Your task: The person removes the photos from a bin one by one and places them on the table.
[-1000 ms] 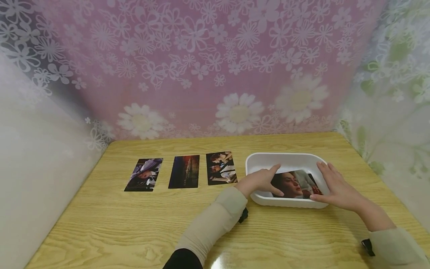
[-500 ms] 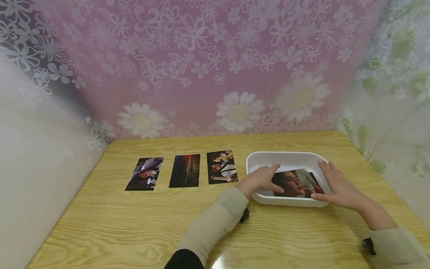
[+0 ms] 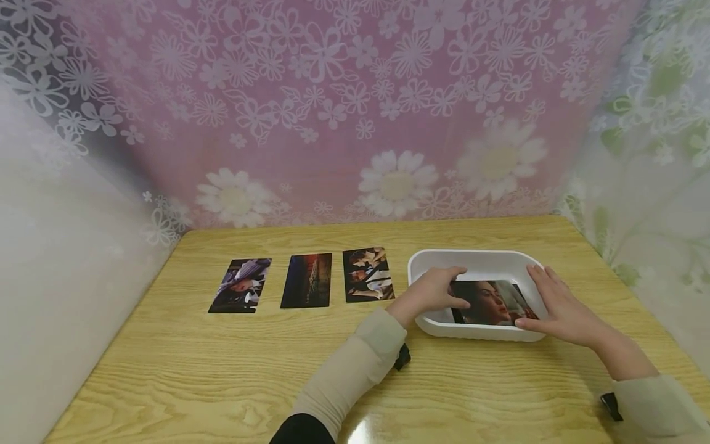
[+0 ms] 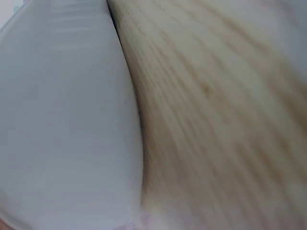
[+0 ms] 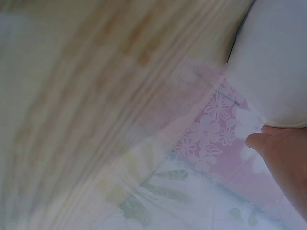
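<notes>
In the head view a white plastic basin (image 3: pixel 466 333) with rounded corners sits on the right of the table. Inside lie several overlapping photo cards (image 3: pixel 482 303); the uppermost shows a face in profile. My left hand (image 3: pixel 432 293) reaches over the basin's left end, its thumb touching or just above the left part of the top card. Over the right end rests my right hand (image 3: pixel 563 311), fingers extended along the rim, thumb by the front rim near the cards. The left wrist view shows the basin's outer wall (image 4: pixel 67 110). In the right wrist view, right-hand fingers (image 5: pixel 283 148) touch the rim.
Three photo cards lie in a row to the basin's left: one with a purple hat (image 3: pixel 241 285), a dark ship picture (image 3: pixel 307 280) and a couple (image 3: pixel 368 275). They rest on a wood-grain table (image 3: pixel 222 370). A pink floral backdrop (image 3: pixel 310 123) stands behind.
The top card in the basin has turned straighter, with its upper edge now nearly level, and covers more of the cards beneath. My left hand has shifted slightly; the right hand stays at the rim.
</notes>
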Available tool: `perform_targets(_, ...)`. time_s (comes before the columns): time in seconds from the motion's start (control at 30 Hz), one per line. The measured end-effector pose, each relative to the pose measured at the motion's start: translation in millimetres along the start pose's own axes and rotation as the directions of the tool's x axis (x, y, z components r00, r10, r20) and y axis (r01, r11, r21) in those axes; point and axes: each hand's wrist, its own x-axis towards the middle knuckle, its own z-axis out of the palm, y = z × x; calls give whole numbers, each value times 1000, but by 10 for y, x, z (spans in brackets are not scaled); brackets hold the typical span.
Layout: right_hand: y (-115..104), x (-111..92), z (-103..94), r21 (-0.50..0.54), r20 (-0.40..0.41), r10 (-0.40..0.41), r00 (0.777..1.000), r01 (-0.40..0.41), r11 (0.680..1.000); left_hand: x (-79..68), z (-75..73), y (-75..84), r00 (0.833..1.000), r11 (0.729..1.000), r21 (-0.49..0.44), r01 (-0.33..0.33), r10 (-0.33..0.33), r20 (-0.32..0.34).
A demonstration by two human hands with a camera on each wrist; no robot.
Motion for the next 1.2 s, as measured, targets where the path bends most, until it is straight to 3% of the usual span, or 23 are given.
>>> perform_targets(0.3, 0, 6, 7, 6, 7, -7, 1000, 7, 1000, -1, -11, -2, 998, 1000, 12, -15, 16, -59)
perform_targets(0.6, 10, 8, 2, 13, 2, -8, 1000, 8, 1000, 26, -4, -6, 994, 1000, -8, 22, -22, -106)
perform_targets(1.2, -2, 7, 16, 31, 11, -8, 1000, 8, 999, 4, 0, -14, 993, 1000, -11, 13, -14, -113)
